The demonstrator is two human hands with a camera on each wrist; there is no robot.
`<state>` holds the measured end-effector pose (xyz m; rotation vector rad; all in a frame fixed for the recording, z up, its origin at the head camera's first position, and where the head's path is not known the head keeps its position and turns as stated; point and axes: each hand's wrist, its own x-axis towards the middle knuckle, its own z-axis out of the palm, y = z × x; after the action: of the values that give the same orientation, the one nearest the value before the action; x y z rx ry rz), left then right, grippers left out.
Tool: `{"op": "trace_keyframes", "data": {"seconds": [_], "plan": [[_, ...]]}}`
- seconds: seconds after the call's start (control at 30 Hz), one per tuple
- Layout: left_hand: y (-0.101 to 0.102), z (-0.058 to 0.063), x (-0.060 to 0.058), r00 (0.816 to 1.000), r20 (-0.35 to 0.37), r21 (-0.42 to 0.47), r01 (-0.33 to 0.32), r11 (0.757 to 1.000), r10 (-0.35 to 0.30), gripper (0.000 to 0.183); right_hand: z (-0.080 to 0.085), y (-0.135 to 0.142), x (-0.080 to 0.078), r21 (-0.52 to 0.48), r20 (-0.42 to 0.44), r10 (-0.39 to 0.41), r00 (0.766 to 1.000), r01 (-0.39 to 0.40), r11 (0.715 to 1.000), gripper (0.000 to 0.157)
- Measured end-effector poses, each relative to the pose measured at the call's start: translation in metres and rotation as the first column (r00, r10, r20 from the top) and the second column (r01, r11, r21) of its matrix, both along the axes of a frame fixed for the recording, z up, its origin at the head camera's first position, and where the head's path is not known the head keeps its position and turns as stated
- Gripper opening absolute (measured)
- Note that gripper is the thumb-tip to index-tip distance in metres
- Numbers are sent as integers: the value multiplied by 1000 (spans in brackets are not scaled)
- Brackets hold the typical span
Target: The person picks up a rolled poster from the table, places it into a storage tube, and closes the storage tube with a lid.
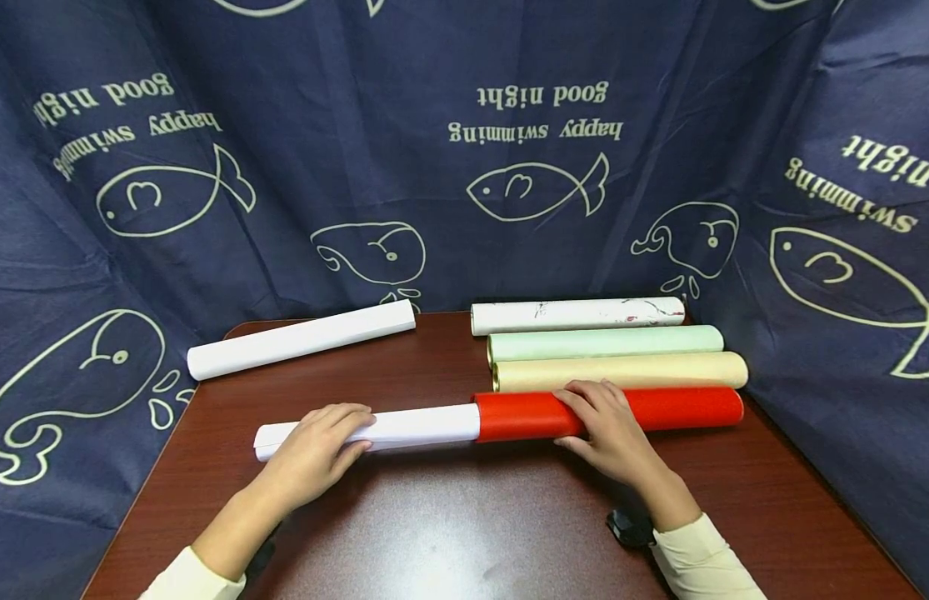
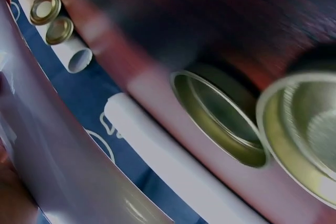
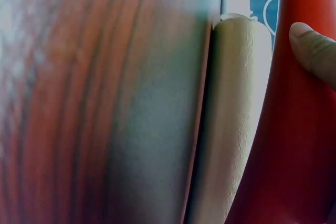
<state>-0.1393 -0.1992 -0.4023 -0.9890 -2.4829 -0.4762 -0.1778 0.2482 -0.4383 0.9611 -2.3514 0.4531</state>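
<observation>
My left hand point(image 1: 314, 450) grips a roll of white paper point(image 1: 427, 427) with the thumb on the near side and the fingers over the top. The roll's right end meets the left opening of a red cardboard tube point(image 1: 689, 408) and appears to sit inside it. My right hand point(image 1: 606, 429) holds that tube around its middle. In the right wrist view, one fingertip point(image 3: 303, 31) lies on the red surface. The left wrist view has the held roll point(image 2: 58, 124) large on its left side, and two round metal caps point(image 2: 220, 119) on the table.
Behind the red tube lie a cream tube point(image 1: 621, 372), a pale green tube point(image 1: 606, 342) and a white patterned tube point(image 1: 576, 315), side by side. Another white paper roll point(image 1: 302, 337) rests at the back left. Blue curtains point(image 1: 389, 150) hang around the brown table point(image 1: 404, 517).
</observation>
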Motion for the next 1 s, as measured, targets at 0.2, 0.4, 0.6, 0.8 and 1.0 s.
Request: {"op": "trace_keyframes", "data": {"seconds": [0.2,0.4,0.6,0.8,1.0], "plan": [[15,1,-1,1000,-1,-20,3,1000,-3,35,-2,-5,1,-1,-14,9,1000,-9,1000,72],[37,2,-4,998,-39,-25,43,999,-44,37,-3,-8,2,2,-7,11,1000,-11,1000,72],[63,-1,-8,997,-46,-40,55,998,-57,37,-5,-8,2,0,-5,14,1000,-14,1000,72],[90,-5,-9,998,-29,-64,60,996,-62,35,-5,-11,3,9,14,16,1000,-16,1000,73],[97,-1,-8,997,13,-76,83,994,-82,37,-5,-13,3,20,19,17,1000,-17,1000,72]]}}
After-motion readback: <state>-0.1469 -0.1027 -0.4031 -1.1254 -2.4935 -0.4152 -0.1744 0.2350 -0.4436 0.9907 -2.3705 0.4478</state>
